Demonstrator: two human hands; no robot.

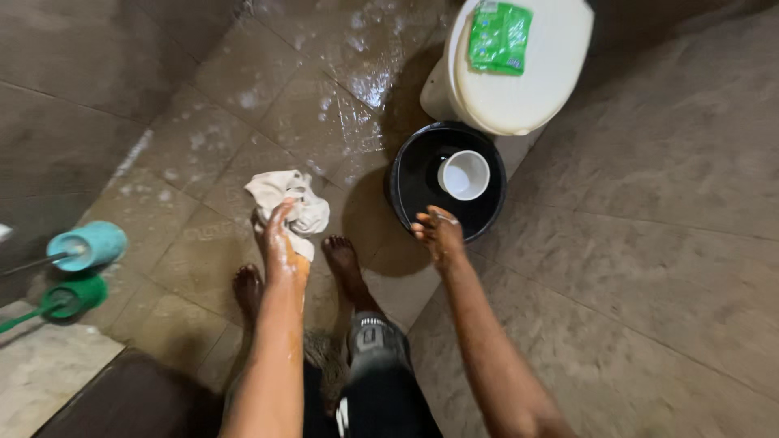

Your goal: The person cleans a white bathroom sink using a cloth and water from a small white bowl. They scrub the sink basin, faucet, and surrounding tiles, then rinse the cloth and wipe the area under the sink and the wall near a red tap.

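Note:
My left hand, streaked with soap foam, grips a crumpled white cloth above the wet tiled floor. My right hand hovers with loosely spread wet fingers and holds nothing. It is just at the near rim of a black bucket. A white mug sits inside the bucket. My two bare feet stand on the tiles below the cloth.
A white toilet with its lid down stands behind the bucket, a green packet lying on the lid. At the left, a teal brush head and a green one. Foamy water covers the floor tiles.

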